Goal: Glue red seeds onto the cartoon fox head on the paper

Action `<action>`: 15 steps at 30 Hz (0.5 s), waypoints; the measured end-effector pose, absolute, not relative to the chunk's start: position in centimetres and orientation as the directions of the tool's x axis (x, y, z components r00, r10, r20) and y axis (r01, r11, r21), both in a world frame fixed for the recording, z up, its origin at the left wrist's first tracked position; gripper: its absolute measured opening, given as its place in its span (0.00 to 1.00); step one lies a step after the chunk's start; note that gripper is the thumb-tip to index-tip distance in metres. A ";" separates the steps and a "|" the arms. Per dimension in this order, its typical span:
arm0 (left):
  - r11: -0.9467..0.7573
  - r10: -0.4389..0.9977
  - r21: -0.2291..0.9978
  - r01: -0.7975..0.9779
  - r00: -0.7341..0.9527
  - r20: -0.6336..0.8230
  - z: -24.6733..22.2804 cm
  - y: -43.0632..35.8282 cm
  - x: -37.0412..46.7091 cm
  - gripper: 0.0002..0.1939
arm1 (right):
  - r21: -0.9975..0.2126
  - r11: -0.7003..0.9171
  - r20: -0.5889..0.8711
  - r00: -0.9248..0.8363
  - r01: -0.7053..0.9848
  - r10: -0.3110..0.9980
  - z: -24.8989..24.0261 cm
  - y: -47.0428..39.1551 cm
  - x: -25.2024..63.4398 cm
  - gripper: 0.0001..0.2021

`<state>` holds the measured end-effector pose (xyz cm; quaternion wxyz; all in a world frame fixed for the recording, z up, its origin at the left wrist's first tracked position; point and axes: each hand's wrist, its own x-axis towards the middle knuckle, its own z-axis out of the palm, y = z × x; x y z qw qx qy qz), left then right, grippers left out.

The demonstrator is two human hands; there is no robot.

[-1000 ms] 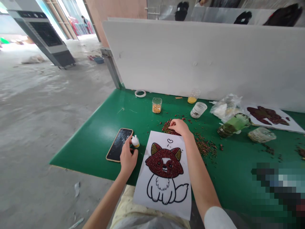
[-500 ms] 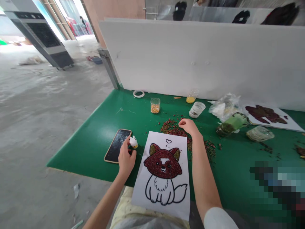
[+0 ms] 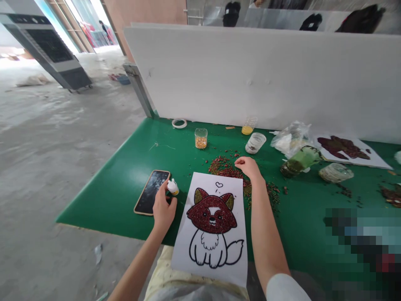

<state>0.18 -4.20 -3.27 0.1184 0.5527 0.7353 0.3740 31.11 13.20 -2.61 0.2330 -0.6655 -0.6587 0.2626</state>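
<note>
A white sheet [image 3: 188,259] with a fox drawing lies at the table's front edge, its head covered in dark red beans and its ears partly in green ones; the body is bare paper. My left hand [image 3: 164,209] is closed on a small white glue bottle [image 3: 173,187], beside a phone [image 3: 152,192] lying on the table. Over the loose red and green beans [image 3: 224,167] behind the sheet, my right hand [image 3: 247,166] has its fingertips pinched together; whatever is between them is too small to make out.
Behind stand a cup of corn kernels [image 3: 201,139], a tape roll [image 3: 179,123], a clear cup [image 3: 255,143] and a yellow-filled cup [image 3: 247,128]. To the right lie a green cup [image 3: 300,161], a jar [image 3: 336,172], a plastic bag [image 3: 290,140] and another bean picture [image 3: 344,148].
The whole view has shifted slightly, so things on the table appear a little further left. Both hands keep nearly the same pose and place.
</note>
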 end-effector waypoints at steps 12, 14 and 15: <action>0.106 0.901 0.673 0.732 -0.357 0.246 -3.4 -4.2 0.1 0.30 | -0.722 -0.045 0.023 0.089 0.690 0.996 -4.1 13.1 31.1 0.09; 0.093 0.902 0.674 0.733 -0.349 0.255 -3.3 -4.2 0.1 0.29 | -0.748 -0.031 0.027 0.078 0.663 0.997 -4.2 12.9 31.2 0.11; 0.090 0.901 0.675 0.732 -0.348 0.258 -3.3 -4.2 0.1 0.29 | -0.758 -0.023 0.033 0.073 0.651 0.997 -4.3 12.7 31.2 0.11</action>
